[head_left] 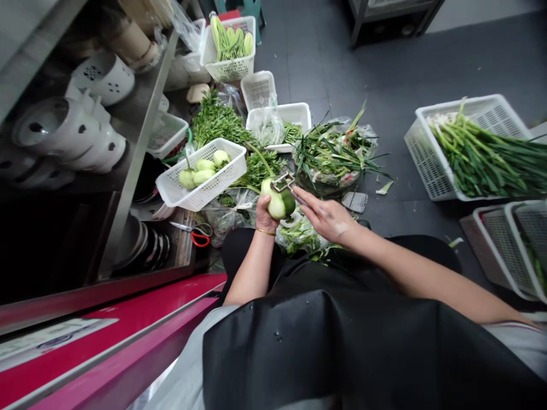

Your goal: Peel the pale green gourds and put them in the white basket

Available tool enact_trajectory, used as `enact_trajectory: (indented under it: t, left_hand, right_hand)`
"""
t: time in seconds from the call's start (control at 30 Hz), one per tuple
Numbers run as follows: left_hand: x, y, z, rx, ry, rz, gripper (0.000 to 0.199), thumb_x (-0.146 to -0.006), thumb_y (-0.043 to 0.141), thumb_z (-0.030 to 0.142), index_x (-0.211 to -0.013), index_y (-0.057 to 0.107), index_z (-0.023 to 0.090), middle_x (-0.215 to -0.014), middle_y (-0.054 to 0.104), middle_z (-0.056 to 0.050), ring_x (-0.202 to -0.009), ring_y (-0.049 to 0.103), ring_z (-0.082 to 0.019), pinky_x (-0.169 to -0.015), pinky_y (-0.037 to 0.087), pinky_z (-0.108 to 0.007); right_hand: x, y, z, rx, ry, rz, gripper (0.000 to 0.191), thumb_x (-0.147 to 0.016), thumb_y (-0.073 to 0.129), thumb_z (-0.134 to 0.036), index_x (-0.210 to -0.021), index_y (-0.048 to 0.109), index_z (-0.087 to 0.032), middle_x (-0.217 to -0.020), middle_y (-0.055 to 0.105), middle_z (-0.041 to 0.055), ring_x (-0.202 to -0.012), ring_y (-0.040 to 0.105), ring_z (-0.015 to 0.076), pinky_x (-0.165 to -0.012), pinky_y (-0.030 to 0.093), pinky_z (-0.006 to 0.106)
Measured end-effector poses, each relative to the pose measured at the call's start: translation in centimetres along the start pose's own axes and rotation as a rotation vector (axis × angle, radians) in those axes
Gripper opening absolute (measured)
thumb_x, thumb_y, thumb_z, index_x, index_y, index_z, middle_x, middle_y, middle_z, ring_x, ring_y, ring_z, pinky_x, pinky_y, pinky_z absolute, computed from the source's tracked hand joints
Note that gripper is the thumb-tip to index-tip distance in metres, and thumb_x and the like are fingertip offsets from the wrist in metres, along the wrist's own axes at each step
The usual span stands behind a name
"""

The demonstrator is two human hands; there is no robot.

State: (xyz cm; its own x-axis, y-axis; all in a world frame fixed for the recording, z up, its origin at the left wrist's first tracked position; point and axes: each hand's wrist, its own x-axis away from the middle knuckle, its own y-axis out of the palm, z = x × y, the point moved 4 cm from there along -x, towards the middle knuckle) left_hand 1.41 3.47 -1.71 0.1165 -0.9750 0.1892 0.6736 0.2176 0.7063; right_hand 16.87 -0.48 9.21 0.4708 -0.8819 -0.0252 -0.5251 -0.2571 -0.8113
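Note:
My left hand point(265, 215) is wrapped around a round green squash point(277, 204) with a long stem, held above my lap. Part of its skin is pale and peeled, while the right side is still dark green. In my right hand point(329, 219) is a metal peeler point(282, 181), its head against the upper part of the squash. Peelings point(303, 232) lie in a bag below my hands. Left of them, a white basket point(200, 196) holds several pale peeled squashes point(205, 165).
Orange-handled scissors point(200, 237) lie at the left, by a metal shelf point(141, 128) with white pots. Leafy greens point(220, 121) and a heap of onion trimmings point(331, 152) are ahead. Spring onions point(478, 148) fill a white crate point(429, 162) at the right.

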Motion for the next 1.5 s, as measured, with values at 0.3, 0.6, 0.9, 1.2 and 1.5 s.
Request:
enact_trajectory:
  t: [0.3, 0.6, 0.9, 1.2, 1.5]
  left_hand:
    - [0.1, 0.2, 0.0, -0.026, 0.026, 0.02, 0.05, -0.059, 0.069, 0.038, -0.105, 0.063, 0.019, -0.097, 0.068, -0.006, -0.093, 0.065, -0.023, -0.083, 0.05, -0.032]
    - [1.1, 0.5, -1.7, -0.092, 0.029, -0.122, 0.052, -0.061, 0.072, 0.041, -0.106, 0.06, 0.018, -0.098, 0.065, -0.006, -0.084, 0.063, -0.019, -0.079, 0.05, -0.031]
    - [0.7, 1.5, -1.2, -0.03, -0.004, -0.122, 0.055, -0.059, 0.07, 0.04, -0.109, 0.061, 0.02, -0.101, 0.066, -0.008, -0.094, 0.064, -0.025, -0.083, 0.049, -0.035]
    - [0.1, 0.6, -1.4, 0.007, -0.013, 0.008, 0.057, -0.061, 0.067, 0.04, -0.113, 0.062, 0.017, -0.104, 0.068, -0.01, -0.096, 0.065, -0.025, -0.083, 0.05, -0.034]
    - [-0.4, -1.0, -1.1, -0.004, 0.033, 0.247, 0.048, -0.061, 0.065, 0.039, -0.103, 0.062, 0.015, -0.091, 0.067, -0.006, -0.079, 0.064, -0.018, -0.076, 0.052, -0.031]
  right_hand:
    - [7.5, -0.8, 3.0, -0.047, 0.042, -0.099, 0.046, -0.096, 0.039, -0.03, -0.142, 0.042, -0.026, -0.132, 0.057, 0.0035, -0.109, 0.062, 0.0227, -0.091, 0.054, 0.036]
    - [3.4, -2.5, 1.4, -0.102, 0.04, -0.107, 0.047, -0.095, 0.038, -0.029, -0.141, 0.044, -0.019, -0.135, 0.055, 0.006, -0.118, 0.056, 0.0225, -0.1, 0.046, 0.037]
    - [1.2, -5.1, 2.3, -0.055, 0.179, -0.066, 0.044, -0.093, 0.042, -0.027, -0.135, 0.052, -0.017, -0.121, 0.065, 0.0063, -0.108, 0.063, 0.0221, -0.096, 0.048, 0.038]
    - [5.0, -2.8, 2.6, -0.115, 0.105, -0.073, 0.045, -0.095, 0.037, -0.032, -0.137, 0.05, -0.022, -0.133, 0.056, 0.0029, -0.118, 0.056, 0.0201, -0.101, 0.046, 0.035]
    - [7.6, 3.3, 3.6, 0.081, 0.134, -0.199, 0.047, -0.095, 0.038, -0.028, -0.142, 0.043, -0.027, -0.114, 0.069, 0.0052, -0.082, 0.071, 0.0235, -0.072, 0.058, 0.036]
